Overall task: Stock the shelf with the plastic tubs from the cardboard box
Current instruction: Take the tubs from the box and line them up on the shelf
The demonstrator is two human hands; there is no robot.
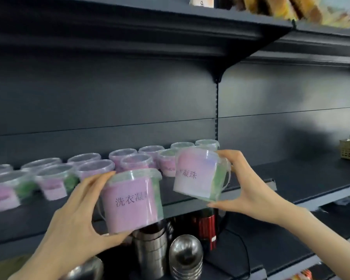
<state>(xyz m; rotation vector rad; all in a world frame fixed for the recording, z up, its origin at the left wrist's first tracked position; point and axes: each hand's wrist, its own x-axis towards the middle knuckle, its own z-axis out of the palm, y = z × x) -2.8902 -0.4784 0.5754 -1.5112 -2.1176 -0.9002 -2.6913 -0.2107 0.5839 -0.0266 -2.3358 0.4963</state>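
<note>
Left hand (75,215), 7 o'clock, is grasping a pink tub (129,201), upright, before the shelf (301,178) edge. Right hand (249,186), 4 o'clock, is grasping a second tub (196,174), tilted. Stocked tubs (55,182) are standing in rows at 9 o'clock.

On left tub (129,201) "洗衣凝", right tub (194,178) "凝珠"

Dim shelving, motion blur leftward, edges warped

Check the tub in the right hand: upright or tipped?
Tipped slightly: the right hand holds the tub off the shelf, its base edge slanting.
</note>
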